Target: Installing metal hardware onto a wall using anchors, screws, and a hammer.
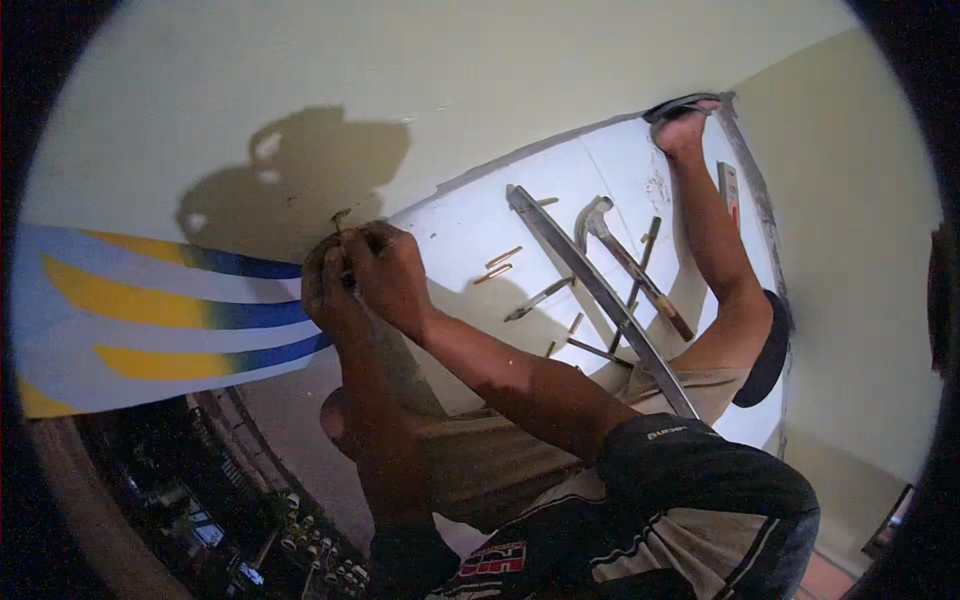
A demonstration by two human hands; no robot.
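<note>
My left hand [325,290] and my right hand [388,272] are close together at the wall, fingers curled inward. Between their fingertips, the end of a small brass-coloured metal piece [341,217], perhaps a bolt, sticks up near the wall. Fingers cover most of it. I cannot make out what else the left hand holds. To the right, a claw hammer [640,272] lies on the white tiled surface [560,180]. Beside it runs a long flat metal bar [590,285]. Several thin brass-coloured pieces [503,258] and a pointed tool [540,299] lie around them.
A blue, yellow and white painted panel [170,310] runs along the left. My bent leg [715,230] rests on the tiles at the right, near a level-like tool [729,190]. The pale wall [480,80] rises ahead. Far below, at lower left, is a dark cluttered area [220,500].
</note>
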